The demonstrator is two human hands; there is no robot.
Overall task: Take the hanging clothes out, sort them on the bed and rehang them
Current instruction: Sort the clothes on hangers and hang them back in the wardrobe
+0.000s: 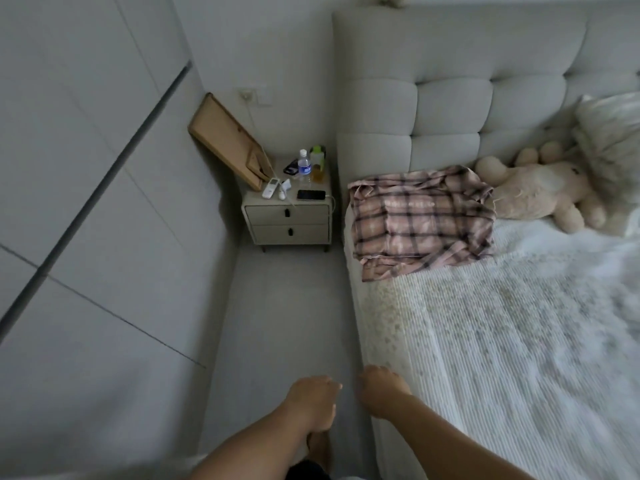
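A pink and dark plaid shirt point(420, 220) lies spread on the bed point(502, 341), near the padded headboard and close to the bed's left edge. My left hand point(313, 400) hangs over the floor with its fingers loosely curled and holds nothing. My right hand point(379, 393) is beside it at the bed's lower left edge, fingers loosely curled, also holding nothing. Both hands are well short of the shirt. White wardrobe doors point(86, 202) fill the left side and are closed.
A narrow strip of floor point(284, 323) runs between wardrobe and bed. At its end stands a nightstand point(289, 220) with bottles, a phone and a remote, and a wooden tray point(230, 140) leaning on the wall. A plush toy point(540, 192) and pillow point(609, 133) lie by the headboard.
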